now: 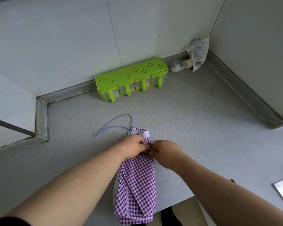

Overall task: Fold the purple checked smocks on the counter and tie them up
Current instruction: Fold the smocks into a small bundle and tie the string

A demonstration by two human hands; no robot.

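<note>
Smock point(136, 185) lies folded beneath left hand point(133, 148) and right hand point(165, 152), both pinching it.

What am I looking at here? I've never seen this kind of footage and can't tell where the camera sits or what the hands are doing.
There is no machine. A person wears one wide-angle camera on the head, looking forward and down, so both bare arms reach in from the bottom of the picture.

On the grey counter lies a folded purple checked smock, its near end hanging over the counter's edge. The left hand and right hand meet at its far end, fingers curled, pinching the cloth there. A thin blue tie trails loose from that end.

Against the wall stands a green spice rack. In the corner a small bottle lies on its side, beside a white printed bag.
</note>
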